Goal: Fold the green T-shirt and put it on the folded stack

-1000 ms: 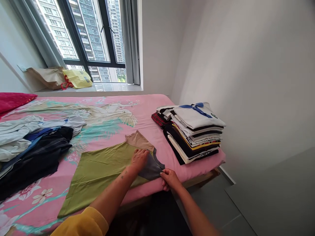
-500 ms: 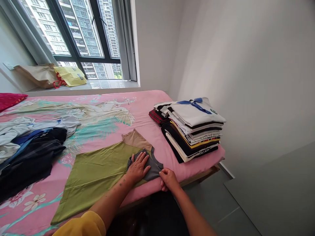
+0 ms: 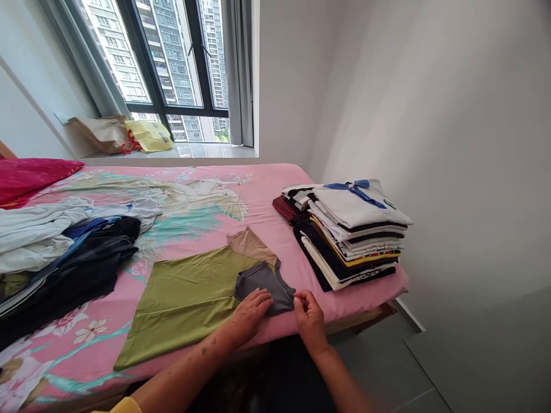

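A T-shirt (image 3: 185, 298) in olive green, with a pinkish-tan shoulder and a grey one, lies spread near the bed's front edge. Its grey sleeve is folded inward over the green body. My left hand (image 3: 252, 312) rests on the near side of the grey part, fingers stretched out and holding nothing. At the collar's near end, my right hand (image 3: 310, 318) pinches the grey fabric between thumb and fingertips.
Folded clothes (image 3: 353, 235) are stacked at the bed's right corner, a white top with a blue bow uppermost. Loose garments (image 3: 86, 258) are heaped at left near a red pillow (image 3: 34, 178). Paper bags (image 3: 148, 136) stand on the windowsill. A wall (image 3: 451, 143) rises on the right.
My left hand has slid toward the bed's near edge, uncovering more of the folded grey sleeve. My right hand stays at the collar. The whole view has shifted a little.
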### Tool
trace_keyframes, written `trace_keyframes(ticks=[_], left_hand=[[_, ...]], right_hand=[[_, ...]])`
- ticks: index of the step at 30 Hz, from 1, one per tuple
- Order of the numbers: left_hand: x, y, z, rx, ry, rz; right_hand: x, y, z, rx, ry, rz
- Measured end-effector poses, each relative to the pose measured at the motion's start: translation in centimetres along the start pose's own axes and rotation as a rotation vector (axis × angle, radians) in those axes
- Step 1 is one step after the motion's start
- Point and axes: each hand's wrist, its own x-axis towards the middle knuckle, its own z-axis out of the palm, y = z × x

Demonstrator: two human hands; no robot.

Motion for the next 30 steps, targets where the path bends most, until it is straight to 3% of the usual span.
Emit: trace_keyframes(ticks=[4,7,10,13,20,23,26,28,30], left_hand=[[-0.6,-1.3,-0.3,0.029,-0.013,-0.004],[-0.8,-3.1,-0.3,0.093,-0.007,-0.133],[-1.7,-4.4,0.2,0.158,0.024,-0.303],[-2.6,-4.5,0.6,0.161,0.015,-0.383],[-3.5,-2.7,-1.1,0.086,-0.057,-0.456],[-6.6,-3.1,-2.4,0.128,-0.061,-0.556],[-12.4,-4.9,-4.3,0.168,-0.075,-0.705],[-16.9,-6.6,-5.8,0.198,-0.072,-0.849],[-21.0,-8.4,-7.2,0.235,-0.029,-1.082]], right_hand=[[1.2,-3.2,2.8,-0.076,-0.164,-0.367],[3.0,-2.7,5.2,-0.316,-0.330,-0.529],[4.2,-0.3,6.6,-0.606,-0.425,-0.539],[4.3,1.8,6.9,-0.768,-0.458,-0.519],[3.5,2.3,6.9,-0.883,-0.498,-0.496],[3.4,2.7,7.1,-0.921,-0.495,-0.504],[3.3,3.0,7.1,-0.963,-0.483,-0.510],[3.2,3.1,7.1,-0.978,-0.473,-0.524],[3.1,3.1,7.1,-0.989,-0.468,-0.537]])
